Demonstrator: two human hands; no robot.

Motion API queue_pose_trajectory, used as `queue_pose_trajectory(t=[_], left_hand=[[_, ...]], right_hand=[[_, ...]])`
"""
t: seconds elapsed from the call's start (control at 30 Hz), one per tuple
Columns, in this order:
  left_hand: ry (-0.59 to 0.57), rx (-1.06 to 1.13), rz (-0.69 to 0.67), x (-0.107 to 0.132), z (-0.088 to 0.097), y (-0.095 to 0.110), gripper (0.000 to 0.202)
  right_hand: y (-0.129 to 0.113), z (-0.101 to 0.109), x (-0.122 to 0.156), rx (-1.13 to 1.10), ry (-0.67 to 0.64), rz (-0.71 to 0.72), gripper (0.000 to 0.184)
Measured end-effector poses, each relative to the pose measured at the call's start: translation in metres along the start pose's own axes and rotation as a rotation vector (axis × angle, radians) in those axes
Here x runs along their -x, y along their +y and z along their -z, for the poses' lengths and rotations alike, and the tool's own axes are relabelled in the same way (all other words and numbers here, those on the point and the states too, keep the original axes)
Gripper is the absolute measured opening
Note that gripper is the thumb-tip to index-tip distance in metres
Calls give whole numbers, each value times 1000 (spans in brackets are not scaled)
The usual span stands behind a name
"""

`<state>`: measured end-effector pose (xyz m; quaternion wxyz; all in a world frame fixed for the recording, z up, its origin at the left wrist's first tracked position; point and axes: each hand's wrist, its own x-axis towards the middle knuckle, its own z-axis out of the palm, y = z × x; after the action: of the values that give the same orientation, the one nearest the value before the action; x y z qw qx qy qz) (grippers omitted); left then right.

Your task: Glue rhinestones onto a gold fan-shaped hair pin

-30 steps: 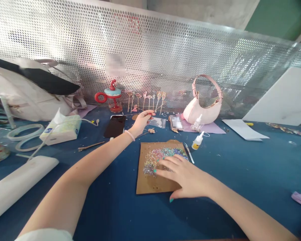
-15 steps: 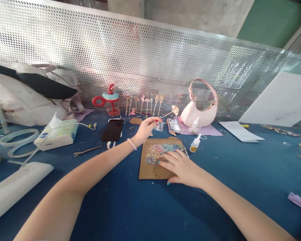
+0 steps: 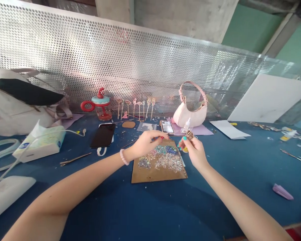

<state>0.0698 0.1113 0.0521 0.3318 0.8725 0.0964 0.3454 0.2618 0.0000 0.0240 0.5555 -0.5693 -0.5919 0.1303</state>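
Note:
My left hand (image 3: 146, 143) is closed in a pinch on the thin stem of a gold ornament pin (image 3: 189, 135). My right hand (image 3: 193, 149) is closed on the pin's gold head, just above the far right corner of a brown cardboard sheet (image 3: 158, 174). A heap of small glittering stones (image 3: 163, 159) lies on that cardboard, under and between both hands. A small glue bottle (image 3: 183, 150) is mostly hidden behind my right hand.
On the blue table lie a black phone (image 3: 103, 135), a tissue pack (image 3: 40, 143), a second small phone (image 3: 167, 127) and a purple scrap (image 3: 281, 191). A row of ornament pins (image 3: 135, 107), a red-handled cup (image 3: 98, 106) and a pink handbag (image 3: 190, 112) stand by the perforated metal screen.
My left hand brought a gold pin from the back of the table to above the cardboard. My right hand lifted off the stones and took hold of the pin's head.

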Motion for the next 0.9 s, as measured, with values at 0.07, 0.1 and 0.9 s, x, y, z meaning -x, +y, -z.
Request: queue_pose_trajectory(t=[0.07, 0.1, 0.9], left_hand=[[-89, -54, 21, 4, 4, 9, 24], [-125, -77, 42, 7, 6, 13, 29], [-609, 167, 489, 99, -8, 69, 15]], right_hand=[[-2, 1, 1, -52, -12, 2, 33], [-3, 1, 2, -75, -41, 5, 34], [-24, -11, 27, -25, -536, 175, 39]])
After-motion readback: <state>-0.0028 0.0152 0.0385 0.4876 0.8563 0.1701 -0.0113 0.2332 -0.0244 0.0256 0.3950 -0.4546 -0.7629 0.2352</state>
